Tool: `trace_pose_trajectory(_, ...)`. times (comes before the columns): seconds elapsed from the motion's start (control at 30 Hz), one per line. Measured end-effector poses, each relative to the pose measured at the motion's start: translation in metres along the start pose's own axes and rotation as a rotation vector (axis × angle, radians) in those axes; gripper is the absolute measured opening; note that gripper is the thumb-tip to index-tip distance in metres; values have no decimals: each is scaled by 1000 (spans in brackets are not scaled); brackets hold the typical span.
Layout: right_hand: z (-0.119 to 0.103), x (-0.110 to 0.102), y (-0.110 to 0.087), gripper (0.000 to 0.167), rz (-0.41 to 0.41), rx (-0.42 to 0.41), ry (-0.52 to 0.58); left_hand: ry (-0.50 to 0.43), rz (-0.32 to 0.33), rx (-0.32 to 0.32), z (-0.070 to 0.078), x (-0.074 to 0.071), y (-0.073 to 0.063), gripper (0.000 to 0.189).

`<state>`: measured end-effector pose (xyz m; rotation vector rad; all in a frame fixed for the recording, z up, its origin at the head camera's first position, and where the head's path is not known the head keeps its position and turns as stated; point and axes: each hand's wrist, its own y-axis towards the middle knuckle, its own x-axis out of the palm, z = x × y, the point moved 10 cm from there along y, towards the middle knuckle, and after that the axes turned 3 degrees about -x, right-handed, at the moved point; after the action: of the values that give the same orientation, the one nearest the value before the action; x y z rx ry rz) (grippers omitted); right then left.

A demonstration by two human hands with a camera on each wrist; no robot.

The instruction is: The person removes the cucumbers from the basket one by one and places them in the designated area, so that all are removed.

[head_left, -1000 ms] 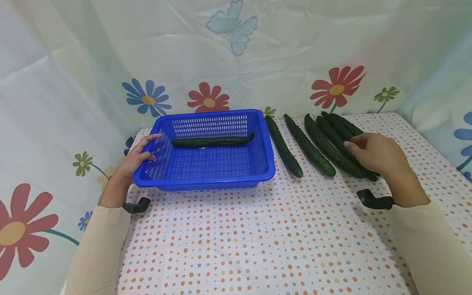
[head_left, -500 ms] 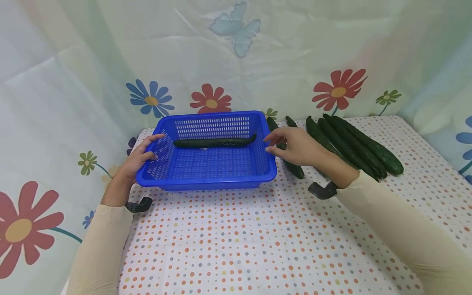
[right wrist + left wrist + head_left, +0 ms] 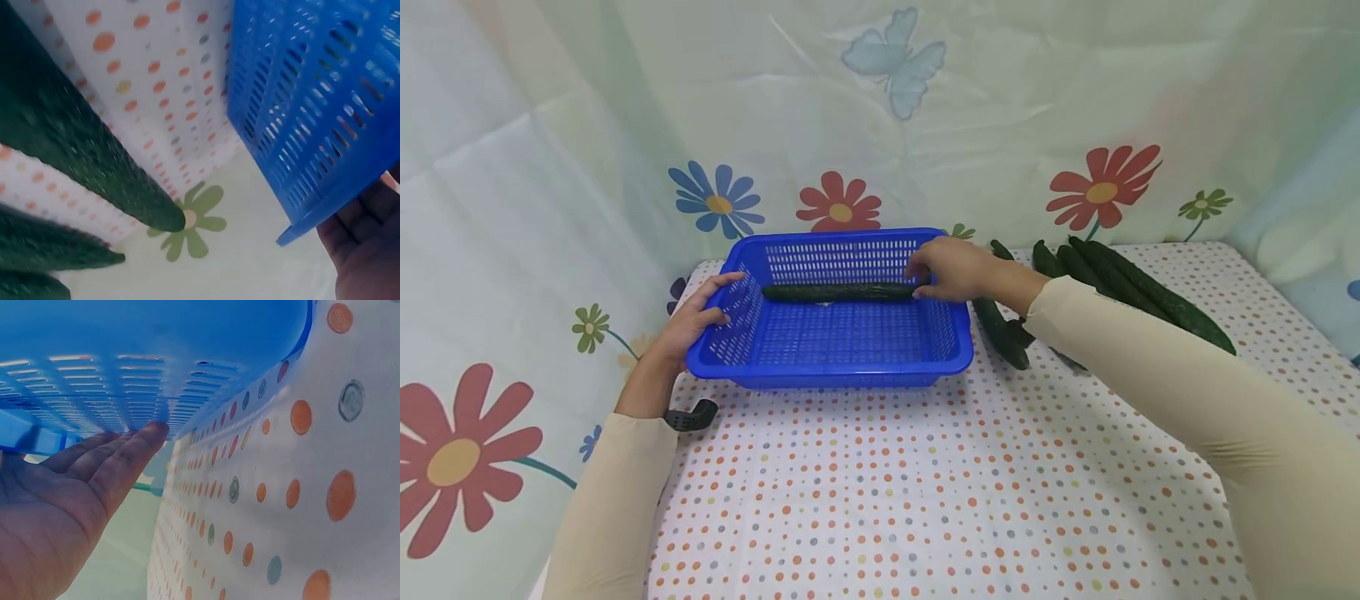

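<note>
A blue plastic basket (image 3: pixel 827 370) with slotted walls stands on the table, and one cucumber (image 3: pixel 838 292) lies across its floor near the back wall. My left hand (image 3: pixel 688 321) holds the basket's left rim, thumb and index over the inner side, other fingers against the outer wall, as the left wrist view shows. My right hand (image 3: pixel 958 268) reaches over the right rim. Its bent fingertips are right at the right end of that cucumber; I cannot tell whether they grip it. In the right wrist view the hand (image 3: pixel 369 244) is partly hidden behind the basket wall.
Several cucumbers (image 3: pixel 1165 296) lie side by side on the table right of the basket. One cucumber (image 3: pixel 1000 333) is close to its right wall, partly under my right wrist. A flowered curtain (image 3: pixel 1000 167) hangs behind the dotted tablecloth (image 3: pixel 850 500).
My right hand has left the cucumbers on the right, crossed the basket's right rim and come to the end of the cucumber inside. My left hand keeps its hold.
</note>
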<state>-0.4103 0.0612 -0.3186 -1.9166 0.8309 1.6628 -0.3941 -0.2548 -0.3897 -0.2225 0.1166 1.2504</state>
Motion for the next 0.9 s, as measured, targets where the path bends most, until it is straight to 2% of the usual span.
trace_pose_trajectory(0.1, 0, 14, 13, 36, -114, 15, -17, -8, -8, -3, 0, 0, 0, 65)
trace_pose_trajectory(0.2, 3, 28, 25, 42, -187, 39, -33, -24, -18, -10, 0, 1, 0, 65)
trace_pose_trajectory(0.47, 9, 39, 49, 60, -243, 139, -40, -42, -20, 9, 1, 1, 1, 64)
trace_pose_trajectory(0.6, 13, 45, 50, 61, -274, 183, -66, -43, -25, 16, 4, 1, 1, 64)
trace_pose_trajectory(0.77, 15, 55, 48, 61, -311, 198, -127, -69, -29, 8, 3, 1, 2, 65)
trace_pose_trajectory(0.9, 14, 59, 48, 59, -326, 208, -178, -54, -19, -8, 0, 0, 3, 66)
